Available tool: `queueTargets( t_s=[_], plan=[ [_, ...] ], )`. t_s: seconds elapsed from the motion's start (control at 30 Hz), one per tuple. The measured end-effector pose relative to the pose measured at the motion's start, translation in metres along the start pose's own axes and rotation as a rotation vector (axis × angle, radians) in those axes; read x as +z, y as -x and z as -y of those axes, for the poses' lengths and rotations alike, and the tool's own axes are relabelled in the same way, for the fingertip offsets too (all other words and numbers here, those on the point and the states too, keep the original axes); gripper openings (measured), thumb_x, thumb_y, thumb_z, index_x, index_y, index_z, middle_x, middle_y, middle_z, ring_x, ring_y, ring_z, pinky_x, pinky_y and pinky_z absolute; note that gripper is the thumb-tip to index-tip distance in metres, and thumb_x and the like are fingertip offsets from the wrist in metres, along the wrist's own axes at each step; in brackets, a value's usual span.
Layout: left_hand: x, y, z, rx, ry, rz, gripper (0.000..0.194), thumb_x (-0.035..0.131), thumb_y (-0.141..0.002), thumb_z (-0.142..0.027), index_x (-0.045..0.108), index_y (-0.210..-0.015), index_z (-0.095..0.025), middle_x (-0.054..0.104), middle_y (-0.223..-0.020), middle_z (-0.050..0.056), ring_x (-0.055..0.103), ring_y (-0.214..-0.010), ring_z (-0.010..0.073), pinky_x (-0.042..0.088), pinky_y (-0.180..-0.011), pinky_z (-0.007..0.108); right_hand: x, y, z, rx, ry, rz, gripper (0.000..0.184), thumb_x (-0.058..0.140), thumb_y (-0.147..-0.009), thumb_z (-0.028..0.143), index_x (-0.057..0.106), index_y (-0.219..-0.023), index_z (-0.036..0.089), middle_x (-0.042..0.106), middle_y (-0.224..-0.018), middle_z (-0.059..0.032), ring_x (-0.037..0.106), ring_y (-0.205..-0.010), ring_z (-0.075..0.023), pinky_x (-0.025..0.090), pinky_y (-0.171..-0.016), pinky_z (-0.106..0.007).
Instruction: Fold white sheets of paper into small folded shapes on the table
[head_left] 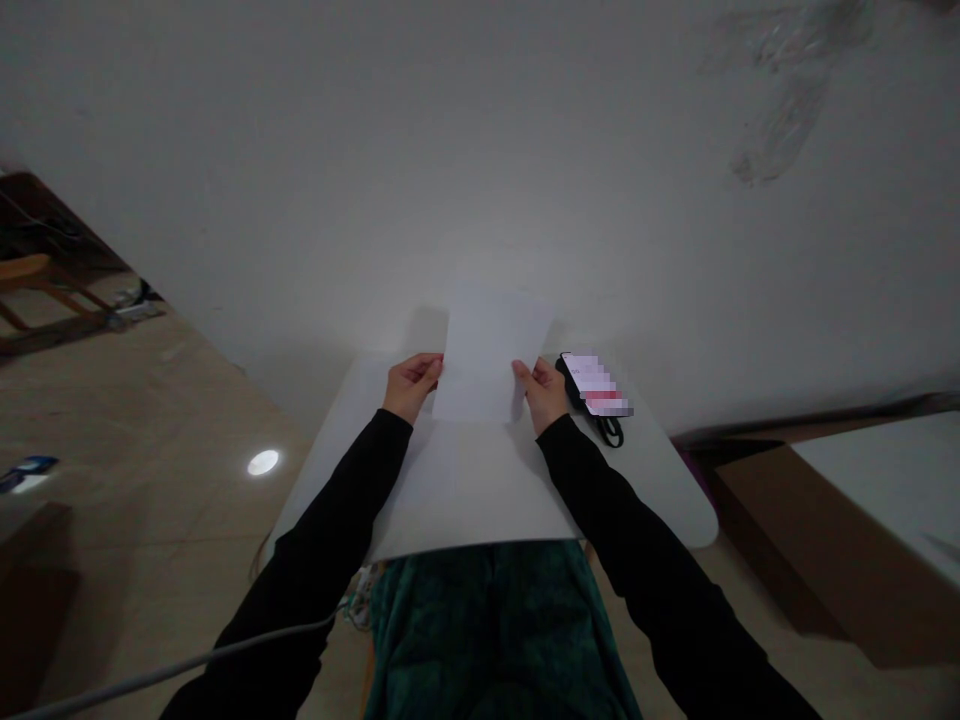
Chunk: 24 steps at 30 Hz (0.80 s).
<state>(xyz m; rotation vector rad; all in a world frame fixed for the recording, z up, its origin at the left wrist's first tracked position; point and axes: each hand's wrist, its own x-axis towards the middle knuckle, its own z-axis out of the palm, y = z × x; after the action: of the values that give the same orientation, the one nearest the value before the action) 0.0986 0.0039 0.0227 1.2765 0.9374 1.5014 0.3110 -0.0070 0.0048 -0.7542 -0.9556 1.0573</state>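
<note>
Between my two hands a sheet of white paper (484, 365) is held up, tilted above a small white table (495, 490). My left hand (412, 385) pinches its left edge between thumb and fingers. On the other side, my right hand (543, 390) grips the right edge, thumb on the front face and fingers behind. Another pale sheet (420, 465) seems to lie flat on the table below my left hand, though its outline is faint. Close to my right hand, a phone (596, 385) with a lit, blurred screen rests on the table.
A black cord loop (611, 431) lies by the phone. The white wall (480, 150) rises behind the table. A cardboard box (840, 540) stands on the right. A grey cable (202, 658) crosses my left sleeve. At far left is a wooden chair (45, 275).
</note>
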Motion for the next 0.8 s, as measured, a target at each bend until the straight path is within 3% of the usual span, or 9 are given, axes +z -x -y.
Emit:
queueTargets(
  t_s=[0.3, 0.5, 0.8],
  plan=[
    [0.0030, 0.0038, -0.0074, -0.054, 0.093, -0.012, 0.029, 0.080, -0.058, -0.039, 0.070, -0.073, -0.016, 0.062, -0.064, -0.001, 0.056, -0.058, 0.0092, 0.047, -0.056, 0.022, 0.0006, 0.0007, 0.0048, -0.001, 0.022, 0.004, 0.033, 0.072, -0.070, 0.045, 0.068, -0.092, 0.021, 0.072, -0.091, -0.0029, 0.065, -0.082, -0.0181, 0.051, -0.077, -0.033],
    [0.0010, 0.0026, 0.0003, -0.032, 0.088, -0.009, 0.037, 0.079, -0.059, -0.048, 0.067, -0.070, -0.015, 0.058, -0.058, -0.002, 0.050, -0.049, 0.0081, 0.039, -0.047, 0.021, 0.0014, 0.0025, 0.0078, 0.086, -0.062, 0.004, 0.034, 0.070, -0.070, 0.050, 0.066, -0.088, 0.021, 0.072, -0.083, -0.0012, 0.066, -0.084, -0.0200, 0.053, -0.076, -0.034],
    [0.0046, 0.0096, -0.0044, -0.074, 0.107, 0.166, 0.056, 0.079, -0.046, -0.063, 0.067, -0.070, -0.014, 0.064, -0.060, 0.002, 0.062, -0.059, 0.0163, 0.047, -0.056, 0.027, 0.0073, 0.0043, 0.0007, 0.224, -0.128, -0.061, 0.039, 0.075, -0.062, 0.051, 0.061, -0.083, 0.022, 0.072, -0.085, -0.0047, 0.065, -0.100, -0.0257, 0.054, -0.087, -0.043]
  ],
)
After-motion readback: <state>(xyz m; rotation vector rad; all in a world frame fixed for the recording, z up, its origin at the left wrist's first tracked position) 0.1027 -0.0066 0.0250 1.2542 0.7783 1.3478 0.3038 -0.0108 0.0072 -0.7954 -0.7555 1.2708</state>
